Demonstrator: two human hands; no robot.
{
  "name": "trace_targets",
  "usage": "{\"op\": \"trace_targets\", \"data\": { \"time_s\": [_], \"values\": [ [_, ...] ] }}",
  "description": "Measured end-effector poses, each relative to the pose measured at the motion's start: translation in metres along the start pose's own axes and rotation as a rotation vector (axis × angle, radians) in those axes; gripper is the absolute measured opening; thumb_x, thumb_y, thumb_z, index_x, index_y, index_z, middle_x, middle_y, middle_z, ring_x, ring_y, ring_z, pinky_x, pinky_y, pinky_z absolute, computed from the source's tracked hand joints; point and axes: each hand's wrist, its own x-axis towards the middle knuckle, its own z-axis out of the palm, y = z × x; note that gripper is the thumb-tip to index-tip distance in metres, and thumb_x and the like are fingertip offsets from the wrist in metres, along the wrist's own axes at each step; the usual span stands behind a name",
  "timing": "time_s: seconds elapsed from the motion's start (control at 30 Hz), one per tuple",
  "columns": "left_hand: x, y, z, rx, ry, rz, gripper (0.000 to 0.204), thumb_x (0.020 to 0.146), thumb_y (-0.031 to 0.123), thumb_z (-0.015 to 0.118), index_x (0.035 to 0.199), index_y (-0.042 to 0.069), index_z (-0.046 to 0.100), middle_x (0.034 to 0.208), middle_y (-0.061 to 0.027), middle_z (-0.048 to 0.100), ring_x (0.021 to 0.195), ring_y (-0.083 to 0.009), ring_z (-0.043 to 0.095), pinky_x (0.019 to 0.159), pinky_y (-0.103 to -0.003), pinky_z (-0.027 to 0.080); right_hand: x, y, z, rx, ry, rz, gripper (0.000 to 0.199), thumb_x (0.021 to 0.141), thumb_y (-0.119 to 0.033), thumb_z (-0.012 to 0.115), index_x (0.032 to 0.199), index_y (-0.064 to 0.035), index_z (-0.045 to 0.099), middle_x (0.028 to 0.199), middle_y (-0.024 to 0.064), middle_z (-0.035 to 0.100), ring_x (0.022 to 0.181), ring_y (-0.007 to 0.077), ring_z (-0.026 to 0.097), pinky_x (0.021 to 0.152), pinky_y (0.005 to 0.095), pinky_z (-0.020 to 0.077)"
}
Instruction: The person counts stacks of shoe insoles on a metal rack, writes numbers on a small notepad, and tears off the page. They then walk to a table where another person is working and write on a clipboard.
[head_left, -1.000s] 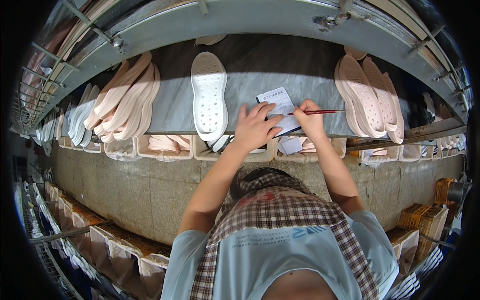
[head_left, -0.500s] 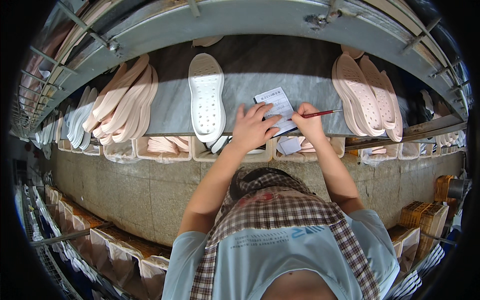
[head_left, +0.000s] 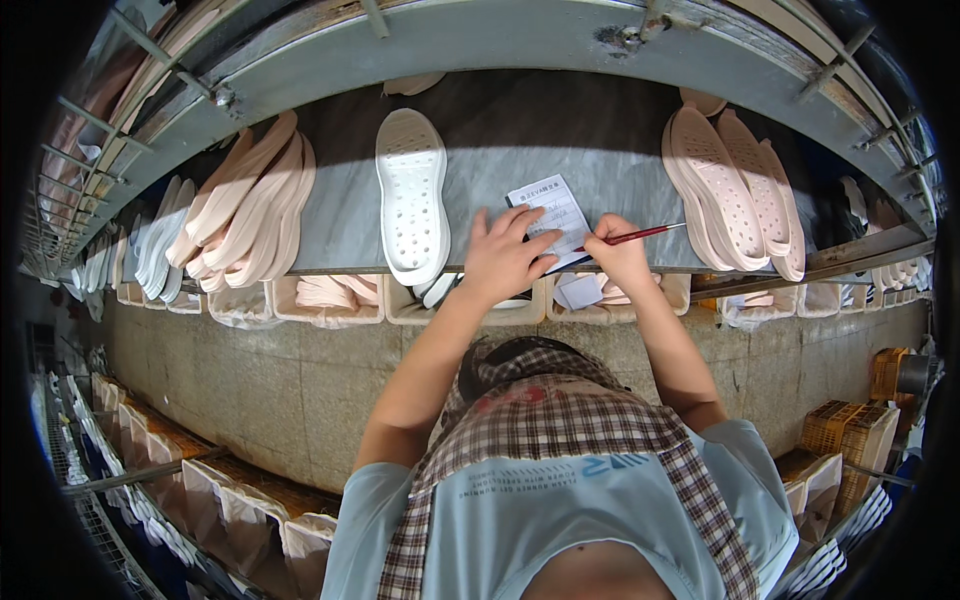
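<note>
A small pad of printed paper slips (head_left: 562,212) lies on the grey worktop near its front edge. My left hand (head_left: 503,253) rests on the pad's left side with its fingers spread, pressing it flat. In my right hand (head_left: 618,254) a slim dark red pen (head_left: 645,233) is pinched, its writing end by the lower right of the slip and its back end pointing right. To the left of the pad a single white shoe sole (head_left: 412,200) lies lengthwise, toe away from me, with rows of small holes.
Pale pink soles are heaped (head_left: 255,205) at the left and stacked (head_left: 715,190) at the right of the worktop (head_left: 335,200). A metal frame (head_left: 480,50) crosses behind. Lined baskets (head_left: 330,312) stand below the front edge; more baskets (head_left: 235,510) stand behind me, over the tiled floor (head_left: 330,380).
My right hand and the pen have shifted slightly toward me, lower on the slip. My left hand stays spread on the pad.
</note>
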Motion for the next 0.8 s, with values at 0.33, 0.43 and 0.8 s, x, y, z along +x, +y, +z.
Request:
{"op": "trace_targets", "data": {
  "time_s": [0.33, 0.43, 0.8],
  "values": [
    [0.0, 0.0, 0.0, 0.0, -0.015, -0.009, 0.034, 0.077, 0.041, 0.062, 0.109, 0.028, 0.064, 0.126, -0.0007, 0.05, 0.12, -0.0201, 0.043, 0.096, -0.059, 0.029, 0.001, 0.004, 0.002, 0.145, 0.047, 0.104, 0.024, 0.073, -0.002, 0.062, 0.061, -0.0047, 0.041, 0.054, -0.0029, 0.041, 0.053, 0.0051, 0.037, 0.046, 0.0244, 0.0304],
    [-0.001, 0.0, 0.0, -0.014, -0.007, -0.008, 0.034, 0.078, 0.041, 0.062, 0.109, 0.028, 0.064, 0.126, -0.0007, 0.05, 0.12, -0.0201, 0.043, 0.096, -0.059, 0.029, 0.002, 0.003, 0.0, 0.042, 0.016, 0.012, 0.023, 0.074, 0.0, 0.06, 0.061, -0.0054, 0.041, 0.053, -0.0025, 0.042, 0.05, 0.0051, 0.039, 0.044, 0.0239, 0.0305],
    [0.0, -0.001, 0.002, -0.008, -0.004, -0.006, 0.033, 0.079, 0.043, 0.061, 0.108, 0.029, 0.064, 0.126, 0.0007, 0.052, 0.12, -0.0185, 0.042, 0.096, -0.059, 0.029, 0.0, 0.0, -0.005, 0.191, 0.041, 0.103, 0.023, 0.076, -0.002, 0.061, 0.062, -0.0047, 0.043, 0.053, -0.0004, 0.047, 0.048, 0.0057, 0.042, 0.044, 0.0229, 0.0324]
  ]
}}
